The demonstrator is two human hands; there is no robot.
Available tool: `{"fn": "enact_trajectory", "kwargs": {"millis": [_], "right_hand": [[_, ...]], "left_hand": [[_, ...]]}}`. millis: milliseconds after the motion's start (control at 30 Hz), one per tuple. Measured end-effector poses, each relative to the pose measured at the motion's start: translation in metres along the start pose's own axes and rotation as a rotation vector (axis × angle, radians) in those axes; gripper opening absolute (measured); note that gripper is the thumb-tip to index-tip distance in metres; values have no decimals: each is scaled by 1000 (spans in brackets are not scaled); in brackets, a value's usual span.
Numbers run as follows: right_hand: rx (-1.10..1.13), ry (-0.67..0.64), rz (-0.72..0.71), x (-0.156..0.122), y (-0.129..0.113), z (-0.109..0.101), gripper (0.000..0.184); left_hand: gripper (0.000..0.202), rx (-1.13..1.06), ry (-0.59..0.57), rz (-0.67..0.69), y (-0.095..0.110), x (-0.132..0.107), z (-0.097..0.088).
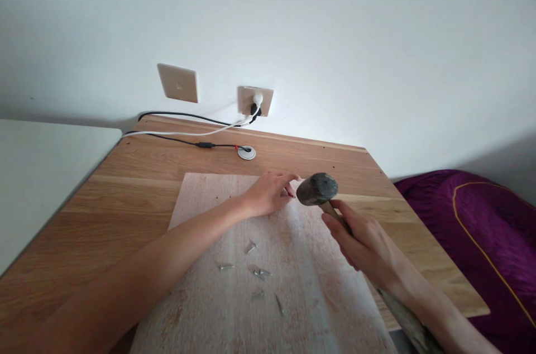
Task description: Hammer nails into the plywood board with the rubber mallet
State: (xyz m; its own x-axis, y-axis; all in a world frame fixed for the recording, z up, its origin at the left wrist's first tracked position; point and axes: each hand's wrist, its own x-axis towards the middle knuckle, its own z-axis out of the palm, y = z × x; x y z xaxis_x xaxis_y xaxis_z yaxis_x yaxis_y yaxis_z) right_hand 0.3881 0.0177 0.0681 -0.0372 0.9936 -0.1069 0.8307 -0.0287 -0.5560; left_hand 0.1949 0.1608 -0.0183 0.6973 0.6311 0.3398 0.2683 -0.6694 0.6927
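Left forearm (180, 248) nearest, left hand (268, 195) curled at the board's (201, 326) twelve o'clock (whether pinching anything, I can't tell); right hand (360, 237) at two grips the hammer (317, 189). A skewed swing could strike those close fingers; jolts could scatter the loose nails (262, 273) mid-board.

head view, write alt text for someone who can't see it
A person's right hand holds a dark grey, cylindrical-headed mallet near their left hand, which rests at the far part of a pale, rectangular wooden board. Loose silvery metal nails lie on the board, atop a brown wood-grain table against a white wall.
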Motion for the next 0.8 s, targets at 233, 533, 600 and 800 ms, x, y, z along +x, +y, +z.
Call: {"fn": "enact_trajectory", "kwargs": {"millis": [233,533,600,800], "right_hand": [[-1,-55,32,1,-2,3,37],[20,-18,9,-1,2,7,38],[46,-14,36,-6,7,12,41],[120,-26,110,-39,26,25,52]], "left_hand": [[49,0,42,50,0,-1,1],[49,-28,33,42,0,-1,0],[49,-27,29,59,1,-2,0],[46,42,28,49,0,-4,1]]}}
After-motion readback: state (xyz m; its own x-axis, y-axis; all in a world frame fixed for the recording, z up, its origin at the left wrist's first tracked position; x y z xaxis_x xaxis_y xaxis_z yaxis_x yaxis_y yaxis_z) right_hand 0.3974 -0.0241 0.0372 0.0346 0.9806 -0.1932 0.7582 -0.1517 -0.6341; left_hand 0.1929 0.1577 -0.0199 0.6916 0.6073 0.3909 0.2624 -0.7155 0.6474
